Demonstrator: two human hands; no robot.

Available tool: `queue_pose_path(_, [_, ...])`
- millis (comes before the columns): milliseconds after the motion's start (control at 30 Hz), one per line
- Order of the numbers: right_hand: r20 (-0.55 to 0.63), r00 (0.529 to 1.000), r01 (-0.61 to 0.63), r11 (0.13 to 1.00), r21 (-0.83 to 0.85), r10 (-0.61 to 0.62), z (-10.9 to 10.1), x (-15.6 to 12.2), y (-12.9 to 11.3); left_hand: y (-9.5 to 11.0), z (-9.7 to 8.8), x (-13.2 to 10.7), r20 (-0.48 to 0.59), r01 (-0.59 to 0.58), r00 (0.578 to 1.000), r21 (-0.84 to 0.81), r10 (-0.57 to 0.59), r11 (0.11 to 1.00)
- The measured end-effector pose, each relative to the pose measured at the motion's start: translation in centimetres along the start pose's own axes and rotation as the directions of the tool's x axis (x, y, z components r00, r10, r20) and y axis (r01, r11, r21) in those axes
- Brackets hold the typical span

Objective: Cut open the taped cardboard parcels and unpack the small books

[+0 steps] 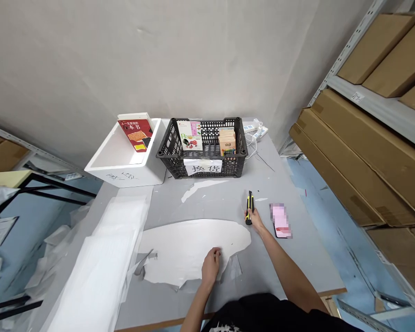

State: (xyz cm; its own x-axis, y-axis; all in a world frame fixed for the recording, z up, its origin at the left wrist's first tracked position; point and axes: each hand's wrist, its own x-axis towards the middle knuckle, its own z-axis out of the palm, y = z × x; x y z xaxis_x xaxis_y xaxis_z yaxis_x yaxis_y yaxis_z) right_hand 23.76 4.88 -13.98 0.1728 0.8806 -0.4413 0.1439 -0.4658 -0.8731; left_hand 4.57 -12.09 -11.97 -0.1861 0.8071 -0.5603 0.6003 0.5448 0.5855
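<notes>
The right hand (256, 220) has its fingers wrapped around a yellow and black knife (250, 203), near the right end of a ragged white sheet (180, 244) lying on the grey table (263, 263). The left hand (210, 266) is at the sheet's near right part, fingers curled close together; whether they pinch it, I cannot tell. A phone (281, 221) lies right of the right hand. Left of the sheet is a white stack (97, 272); farther back stand a white box (131, 174) and a black crate (231, 167)

The phone (281, 221) lies right of the cutter (250, 203), crate (233, 168) behind.
</notes>
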Motion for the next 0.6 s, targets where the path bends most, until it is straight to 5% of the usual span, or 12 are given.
queue_pose_path(167, [-0.1, 0.994, 0.021, 0.957, -0.289, -0.052, -0.2, 0.6, 0.7, -0.5, -0.4, -0.5, -0.041, 0.017, 0.999, -0.007, -0.017, 1.0])
queue_pose_path(367, [-0.228, 0.962, -0.012, 0.808, -0.589, -0.152, -0.3, 0.3, 1.7, -2.2, 0.0, -2.5, -0.119, 0.066, 0.99, -0.07, -0.074, 0.995])
queue_pose_path(500, [-0.18, 0.949, 0.056, 0.699, -0.713, -0.26, -0.7, -1.1, 1.7, -3.4, 1.2, -5.6, -0.245, 0.117, 0.956, -0.177, -0.159, 0.977])
queue_pose_path(600, [-0.051, 0.931, 0.203, 0.628, -0.751, -0.363, 1.0, -3.2, 1.5, -4.5, 1.7, -8.3, -0.348, 0.146, 0.906, -0.278, -0.242, 0.949])
